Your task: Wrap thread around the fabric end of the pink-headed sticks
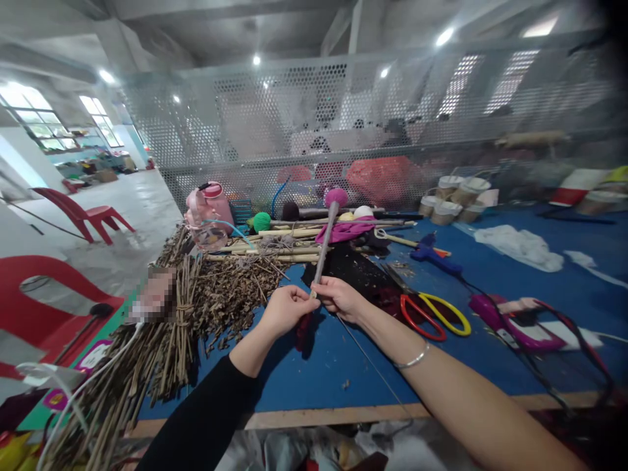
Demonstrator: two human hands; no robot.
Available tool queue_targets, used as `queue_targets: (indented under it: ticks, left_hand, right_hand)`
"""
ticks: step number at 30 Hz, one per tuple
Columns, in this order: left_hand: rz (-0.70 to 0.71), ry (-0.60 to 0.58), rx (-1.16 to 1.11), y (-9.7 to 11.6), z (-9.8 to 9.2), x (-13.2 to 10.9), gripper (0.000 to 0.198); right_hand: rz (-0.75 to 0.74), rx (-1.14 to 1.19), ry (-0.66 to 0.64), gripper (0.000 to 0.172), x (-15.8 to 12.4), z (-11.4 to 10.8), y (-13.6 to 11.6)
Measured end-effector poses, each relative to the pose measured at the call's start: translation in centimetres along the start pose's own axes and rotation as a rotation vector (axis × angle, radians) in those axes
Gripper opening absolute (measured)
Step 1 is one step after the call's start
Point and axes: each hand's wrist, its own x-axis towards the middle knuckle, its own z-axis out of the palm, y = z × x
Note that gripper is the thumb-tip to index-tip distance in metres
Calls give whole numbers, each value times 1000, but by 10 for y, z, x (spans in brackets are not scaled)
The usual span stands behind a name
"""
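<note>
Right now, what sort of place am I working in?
Probably a handicraft workshop in a factory hall: blue worktable heaped with dried twigs, scissors and glue gun nearby, a pink-tipped stick held by left hand and right hand.

Red chairs (pixel 91 214) stand beside a perforated metal screen (pixel 294 111).

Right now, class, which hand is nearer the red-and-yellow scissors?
Right. The right hand grips the stick just left of the scissors; the left hand holds it farther left.
</note>
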Motion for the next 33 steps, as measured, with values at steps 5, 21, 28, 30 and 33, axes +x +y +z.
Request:
queue_targets:
  ticks: [5, 21, 28, 30, 33]
  left_hand:
    - [-71, -145, -283, 6, -2, -2, 27]
    - [33, 72, 159, 4, -4, -2, 34]
    - [-221, -253, -459, 3, 1, 1, 32]
    - [-161, -208, -318, 2, 2, 1, 36]
    - [-6, -40, -23, 2, 1, 0, 36]
  right_hand:
    - [-17, 32, -116, 29, -1, -6, -7]
    - [-17, -51, -20, 29, 1, -1, 2]
    - [-44, 67, -139, 31, -3, -4, -3]
    - [-60, 22, -99, 30, -1, -4, -2]
    - [-50, -41, -44, 29, 5, -3, 4]
